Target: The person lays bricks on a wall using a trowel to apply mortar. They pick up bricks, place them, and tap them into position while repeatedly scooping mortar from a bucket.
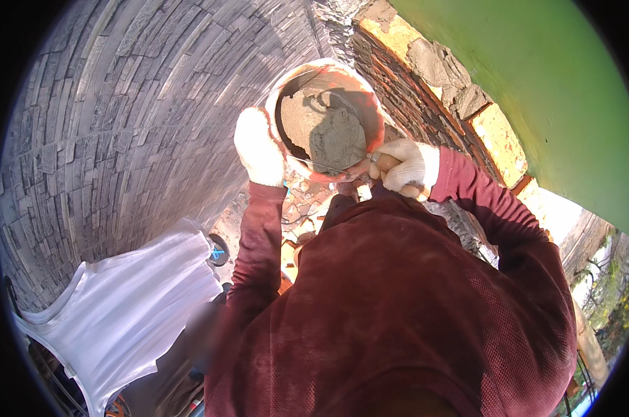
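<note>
An orange-red bucket (378,125) holds wet grey mortar (332,132) and is held up in front of my chest. My left hand (259,146), in a white knit glove, grips the bucket's left side by the rim, its fingertips partly hidden. At the near right of the rim, my gloved right hand (412,165) is closed round the wooden handle of a trowel (385,162). The trowel's blade cannot be made out. A thin wire handle lies across the bucket's near side.
A grey stone-clad wall (134,118) rises on the left. On the right runs a low brick wall (499,139) topped with lumps of mortar (439,69), beside a green surface (537,76). A white sleeveless shirt (134,306) hangs at lower left. Rubble (304,208) covers the ground below.
</note>
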{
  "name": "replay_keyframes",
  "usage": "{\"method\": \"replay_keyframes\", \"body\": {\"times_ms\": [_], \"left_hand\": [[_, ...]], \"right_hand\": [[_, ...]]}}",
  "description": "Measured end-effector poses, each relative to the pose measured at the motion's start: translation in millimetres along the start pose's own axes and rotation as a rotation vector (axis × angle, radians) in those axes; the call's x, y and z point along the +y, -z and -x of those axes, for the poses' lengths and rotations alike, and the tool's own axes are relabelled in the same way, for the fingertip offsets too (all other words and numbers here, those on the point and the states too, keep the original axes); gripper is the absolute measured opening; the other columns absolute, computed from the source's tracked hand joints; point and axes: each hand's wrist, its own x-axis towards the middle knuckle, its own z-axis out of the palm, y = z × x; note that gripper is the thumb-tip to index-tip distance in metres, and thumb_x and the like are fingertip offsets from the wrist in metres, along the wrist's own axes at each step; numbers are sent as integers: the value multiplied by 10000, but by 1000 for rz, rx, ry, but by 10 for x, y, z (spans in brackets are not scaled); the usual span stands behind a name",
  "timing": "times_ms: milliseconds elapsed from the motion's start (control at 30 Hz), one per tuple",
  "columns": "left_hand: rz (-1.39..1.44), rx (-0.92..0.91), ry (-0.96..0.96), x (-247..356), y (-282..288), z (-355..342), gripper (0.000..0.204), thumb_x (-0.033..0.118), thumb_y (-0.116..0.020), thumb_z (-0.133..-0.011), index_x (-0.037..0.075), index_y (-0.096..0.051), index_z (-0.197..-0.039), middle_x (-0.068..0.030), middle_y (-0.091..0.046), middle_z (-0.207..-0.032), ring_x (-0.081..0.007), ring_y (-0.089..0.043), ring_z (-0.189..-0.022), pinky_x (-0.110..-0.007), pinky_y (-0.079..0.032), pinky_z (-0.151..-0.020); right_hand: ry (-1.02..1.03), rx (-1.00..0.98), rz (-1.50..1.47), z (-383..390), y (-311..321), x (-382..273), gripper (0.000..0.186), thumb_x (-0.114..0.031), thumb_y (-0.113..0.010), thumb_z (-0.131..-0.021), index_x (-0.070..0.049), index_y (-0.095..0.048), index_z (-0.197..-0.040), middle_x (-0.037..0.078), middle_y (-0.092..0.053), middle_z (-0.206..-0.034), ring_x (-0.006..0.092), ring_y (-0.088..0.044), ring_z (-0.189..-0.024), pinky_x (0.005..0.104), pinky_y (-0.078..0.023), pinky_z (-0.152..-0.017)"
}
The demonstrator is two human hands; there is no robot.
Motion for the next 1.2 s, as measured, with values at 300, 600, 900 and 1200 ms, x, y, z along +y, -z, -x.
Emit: {"method": "replay_keyframes", "body": {"times_ms": [300, 600, 900, 1200], "left_hand": [[170, 144, 424, -290, 188, 115, 268, 317, -523, -1065, 71, -597, -987, 10, -591, -946, -89, -562, -847, -268, -492, -785], [8, 178, 473, -948, 877, 451, 388, 363, -527, -1068, -2, -629, -1156, -13, -634, -1041, -99, -559, -933, -266, -469, -841], [66, 292, 506, -912, 1549, 696, 374, 350, -526, -1068, -4, -639, -1114, -21, -643, -1021, -89, -552, -915, -265, -470, -833], [28, 265, 571, -761, 1694, 846, 366, 373, -554, -1057, 16, -631, -1080, -6, -639, -1014, -80, -553, -894, -247, -469, -802]], "right_hand": [[39, 319, -2, 640, 498, -158, 214, -5, -692, -804, -15, -659, -1015, 31, -625, -745, 121, -618, -620, 279, -494, -554], [-195, 1226, 1331, 21, 1395, -312, 486, -213, -651, -820, 51, -543, -1214, 302, -681, -1042, 442, -672, -987, 494, -543, -867], [1, 1299, 1435, -121, 1303, -261, 440, -289, -538, -971, 57, -489, -1239, 285, -680, -1032, 449, -680, -918, 499, -550, -823], [-256, 1340, 1233, -244, 1689, -303, 501, -309, -514, -974, 80, -514, -1289, 296, -690, -1052, 424, -683, -1000, 496, -542, -884]]}}
